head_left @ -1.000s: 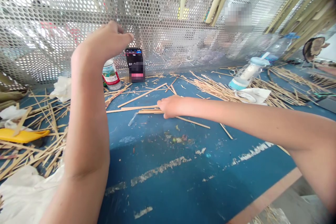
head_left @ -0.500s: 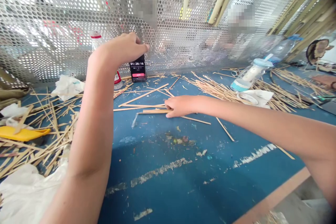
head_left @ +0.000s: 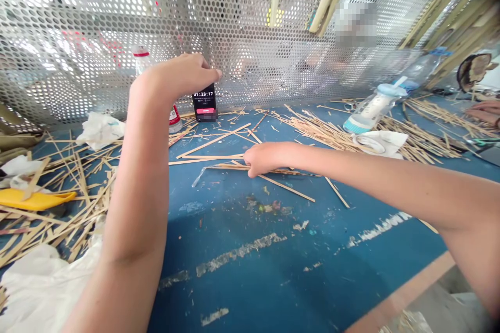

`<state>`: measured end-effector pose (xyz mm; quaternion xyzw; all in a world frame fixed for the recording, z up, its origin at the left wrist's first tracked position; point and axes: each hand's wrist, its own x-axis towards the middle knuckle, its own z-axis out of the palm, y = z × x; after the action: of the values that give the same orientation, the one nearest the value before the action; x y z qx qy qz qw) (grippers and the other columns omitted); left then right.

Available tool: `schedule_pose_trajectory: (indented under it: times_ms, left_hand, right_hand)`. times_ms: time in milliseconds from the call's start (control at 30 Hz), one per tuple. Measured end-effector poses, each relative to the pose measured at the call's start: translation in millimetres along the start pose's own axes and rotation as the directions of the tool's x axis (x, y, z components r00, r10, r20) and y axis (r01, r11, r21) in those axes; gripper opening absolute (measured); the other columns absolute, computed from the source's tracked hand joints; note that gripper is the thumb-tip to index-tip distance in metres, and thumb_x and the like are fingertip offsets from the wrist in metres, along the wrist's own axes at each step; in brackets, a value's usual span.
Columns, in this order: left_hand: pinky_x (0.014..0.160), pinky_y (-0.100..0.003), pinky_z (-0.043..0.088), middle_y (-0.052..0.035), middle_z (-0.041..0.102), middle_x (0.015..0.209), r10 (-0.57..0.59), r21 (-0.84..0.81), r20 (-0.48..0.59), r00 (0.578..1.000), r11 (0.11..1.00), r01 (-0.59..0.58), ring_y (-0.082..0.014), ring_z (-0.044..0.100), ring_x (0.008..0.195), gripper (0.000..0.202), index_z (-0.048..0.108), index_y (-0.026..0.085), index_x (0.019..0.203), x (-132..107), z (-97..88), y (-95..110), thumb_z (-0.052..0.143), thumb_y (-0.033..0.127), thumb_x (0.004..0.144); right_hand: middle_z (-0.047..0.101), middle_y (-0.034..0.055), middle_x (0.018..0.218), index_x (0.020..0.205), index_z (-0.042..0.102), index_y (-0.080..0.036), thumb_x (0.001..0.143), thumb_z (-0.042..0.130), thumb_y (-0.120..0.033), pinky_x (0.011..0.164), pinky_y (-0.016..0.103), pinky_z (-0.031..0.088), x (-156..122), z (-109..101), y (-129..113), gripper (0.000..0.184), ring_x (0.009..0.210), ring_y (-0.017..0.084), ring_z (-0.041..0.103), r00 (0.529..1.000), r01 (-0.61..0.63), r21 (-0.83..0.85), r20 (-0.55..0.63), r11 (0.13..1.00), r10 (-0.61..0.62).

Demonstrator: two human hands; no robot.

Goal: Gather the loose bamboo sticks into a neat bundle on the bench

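Right hand [head_left: 258, 159] grips thin bamboo strips [head_left: 223, 167] on the blue table [head_left: 242, 291]; light, even finger pressure should keep them parallel. Left hand [head_left: 186, 74], raised before the smartphone [head_left: 204, 104]: grip cannot be told.

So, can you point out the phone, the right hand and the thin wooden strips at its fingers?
Phone [head_left: 204, 102]: head view, on its screen, below the digits.
Right hand [head_left: 259, 158]: head view, on the back.
Thin wooden strips [head_left: 228, 167]: head view, on the stretch left of the hand.

The left hand [head_left: 185, 73] hides the phone [head_left: 204, 103] (its top, anyway).
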<state>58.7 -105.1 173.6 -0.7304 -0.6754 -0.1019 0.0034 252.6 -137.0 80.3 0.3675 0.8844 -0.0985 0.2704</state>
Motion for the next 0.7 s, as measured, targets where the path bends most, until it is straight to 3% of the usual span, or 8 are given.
schedule_pose_trajectory:
  times_ms: [267,467,700]
  left_hand:
    - [0.102,-0.053,0.038,-0.014,0.051,0.142,-0.016,0.01,0.027,0.999,1.0,0.016,-0.0373,0.049,0.126,0.07,0.053,0.011,0.134,-2.2,-1.3,-0.5,0.035,0.064,0.092]
    - [0.104,-0.052,0.037,-0.0143,0.052,0.141,-0.012,0.024,0.044,0.999,1.0,0.011,-0.037,0.049,0.126,0.07,0.054,0.01,0.134,-3.0,-1.5,-0.2,0.034,0.064,0.092]
    - [0.099,-0.051,0.041,-0.015,0.055,0.138,0.027,0.037,0.079,0.997,0.999,-0.03,-0.0346,0.055,0.117,0.074,0.055,0.012,0.132,2.4,1.0,-6.6,0.035,0.068,0.09]
  right_hand:
    - [0.069,0.0161,0.111,0.116,0.067,-0.011,0.085,0.058,-0.022,0.066,0.033,0.044,0.6,4.1,-12.2,0.034,0.095,0.027,0.065,0.99,-0.135,-0.13,-0.06,0.982,0.128]
    - [0.07,0.0138,0.109,0.111,0.067,-0.012,0.086,0.056,-0.027,0.062,0.033,0.04,-2.3,1.5,-0.8,0.031,0.087,0.024,0.064,0.993,-0.101,-0.066,-0.062,0.993,0.097]
    - [0.069,0.0153,0.106,0.106,0.068,-0.011,0.084,0.053,-0.02,0.061,0.032,0.039,-6.4,3.0,-0.7,0.028,0.084,0.024,0.062,0.996,-0.06,-0.04,-0.071,0.997,0.057]
